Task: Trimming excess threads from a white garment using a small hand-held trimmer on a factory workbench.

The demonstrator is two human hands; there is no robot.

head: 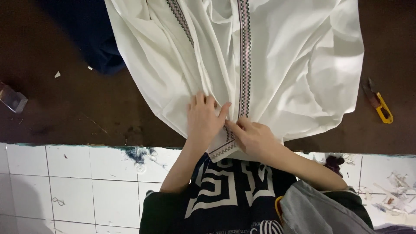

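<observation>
a white garment lies spread over the dark brown tabletop, running from the far edge down to the near edge, where its hem hangs just over the side. two strips of patterned trim in dark and pinkish checks run along it toward the person, and they meet near the near edge, right where both hands are.

the left hand lies flat on the cloth, fingers spread and pointing toward the far edge, pressing the white fabric just beside the trim; its grip is apart, clamped on nothing. the right hand comes in from the right and touches the left at the fingertips. its thumb and forefinger are pinched together on the trim edge of the garment at the hem, the other fingers curled under.

near the right edge of the tabletop, well apart from the hands, lies a small yellow-handled thread snipper. a dark blue cloth sits toward the far left corner, partly under the white garment. a small shiny metal piece rests at the left edge. below the near edge is a white tiled floor with thread scraps scattered on it.
</observation>
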